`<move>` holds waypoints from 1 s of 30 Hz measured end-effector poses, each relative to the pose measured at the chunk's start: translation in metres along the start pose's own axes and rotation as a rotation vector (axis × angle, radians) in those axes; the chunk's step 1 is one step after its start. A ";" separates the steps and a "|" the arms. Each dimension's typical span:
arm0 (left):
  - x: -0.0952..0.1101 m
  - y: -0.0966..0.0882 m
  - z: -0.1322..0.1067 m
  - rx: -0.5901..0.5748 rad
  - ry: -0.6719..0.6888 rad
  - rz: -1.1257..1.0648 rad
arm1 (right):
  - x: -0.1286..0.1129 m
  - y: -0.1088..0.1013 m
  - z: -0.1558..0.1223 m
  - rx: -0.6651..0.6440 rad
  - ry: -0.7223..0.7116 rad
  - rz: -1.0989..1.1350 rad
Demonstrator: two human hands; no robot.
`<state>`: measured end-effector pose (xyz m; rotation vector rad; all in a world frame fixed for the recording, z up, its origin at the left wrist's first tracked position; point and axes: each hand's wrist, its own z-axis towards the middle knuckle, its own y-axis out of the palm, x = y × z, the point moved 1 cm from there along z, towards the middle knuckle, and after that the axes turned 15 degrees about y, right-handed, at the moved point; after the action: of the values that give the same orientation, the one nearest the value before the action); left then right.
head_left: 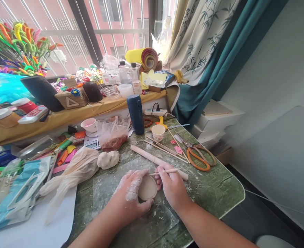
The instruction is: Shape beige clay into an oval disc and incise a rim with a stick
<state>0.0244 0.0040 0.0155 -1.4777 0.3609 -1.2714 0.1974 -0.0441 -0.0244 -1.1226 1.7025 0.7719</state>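
Observation:
A round, pale clay disc (147,188) with a raised-looking rim lies on a clear plastic sheet (102,191). My left hand (131,193), dusted white, curves around the disc's left side, fingers at its far edge and thumb at its near edge. In my right hand (171,186) is a thin wooden modelling stick (167,171), pinched like a pencil. Its left end reaches the far edge of the disc; whether it touches the clay I cannot tell. Just beyond the hands lies a wooden rolling pin (152,156). A lump of white clay (108,159) sits to the left.
Scissors (199,158) with orange handles, thin sticks (164,148) and a paper cup (158,132) stand at the right back. A dark blue bottle (136,113) is upright behind. Plastic bags (74,168) and clay packets crowd the left. The table edge (234,205) curves at right.

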 end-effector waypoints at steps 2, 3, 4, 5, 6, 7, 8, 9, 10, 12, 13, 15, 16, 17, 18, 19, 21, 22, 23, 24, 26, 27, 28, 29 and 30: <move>0.001 0.001 -0.001 0.012 0.000 0.018 | 0.000 0.000 0.000 -0.008 0.008 0.016; 0.001 0.002 -0.001 0.019 -0.006 0.028 | -0.001 0.000 0.000 -0.015 -0.001 0.009; 0.002 0.002 -0.002 0.022 -0.013 0.038 | -0.001 0.000 0.000 -0.021 -0.014 -0.005; 0.002 0.002 -0.002 0.024 -0.022 0.046 | -0.002 0.000 0.000 -0.026 -0.028 -0.023; 0.002 0.002 -0.002 0.024 -0.028 0.052 | -0.002 0.000 0.000 -0.029 -0.040 -0.042; 0.003 0.002 -0.002 0.020 -0.029 0.053 | -0.002 0.000 0.000 -0.029 -0.050 -0.060; 0.003 0.001 -0.002 0.011 -0.024 0.050 | -0.002 -0.001 0.001 -0.026 -0.057 -0.074; 0.003 0.000 -0.001 0.000 -0.017 0.042 | -0.002 -0.001 0.001 -0.022 -0.062 -0.086; 0.003 0.000 0.000 -0.013 -0.010 0.032 | -0.001 -0.001 0.001 -0.019 -0.067 -0.095; 0.003 0.000 0.001 -0.028 -0.005 0.017 | 0.001 -0.001 0.002 -0.010 -0.074 -0.103; 0.003 0.000 0.002 -0.026 -0.009 0.017 | 0.002 -0.001 0.002 -0.005 -0.073 -0.101; 0.004 0.001 0.002 -0.010 -0.020 0.031 | 0.003 -0.001 0.002 -0.002 -0.058 -0.080; 0.004 0.002 0.002 -0.002 -0.024 0.041 | 0.004 -0.001 0.003 -0.005 -0.049 -0.065; 0.004 0.003 0.002 0.005 -0.031 0.052 | 0.004 -0.001 0.003 -0.010 -0.041 -0.056; 0.004 0.004 0.001 0.007 -0.039 0.063 | 0.004 -0.001 0.003 -0.015 -0.039 -0.054; 0.003 0.004 0.000 0.007 -0.048 0.072 | 0.003 -0.001 0.002 -0.017 -0.042 -0.059; 0.000 0.003 -0.001 -0.014 -0.048 0.075 | 0.002 -0.001 0.002 -0.022 -0.052 -0.075; -0.001 0.002 -0.002 -0.029 -0.034 0.067 | 0.002 -0.001 0.001 -0.025 -0.054 -0.080; -0.002 0.001 -0.002 -0.039 -0.012 0.056 | 0.001 -0.001 0.001 -0.028 -0.053 -0.082; -0.003 0.000 -0.002 -0.045 0.010 0.043 | 0.001 0.000 0.000 -0.029 -0.053 -0.084; -0.003 -0.002 -0.001 -0.041 0.032 0.028 | 0.000 0.000 0.000 -0.029 -0.063 -0.098; -0.002 -0.003 0.000 -0.032 0.027 0.028 | 0.000 0.000 0.000 -0.024 -0.071 -0.106; -0.001 -0.003 0.001 -0.026 0.016 0.033 | -0.001 0.000 0.000 -0.019 -0.077 -0.112; 0.000 -0.002 0.001 -0.021 0.004 0.043 | -0.001 0.000 0.000 -0.013 -0.080 -0.115; 0.001 -0.001 0.002 -0.016 -0.007 0.055 | -0.001 0.000 0.000 -0.008 -0.079 -0.113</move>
<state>0.0258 0.0043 0.0175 -1.4758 0.4053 -1.2226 0.1981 -0.0435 -0.0235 -1.1677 1.5576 0.7430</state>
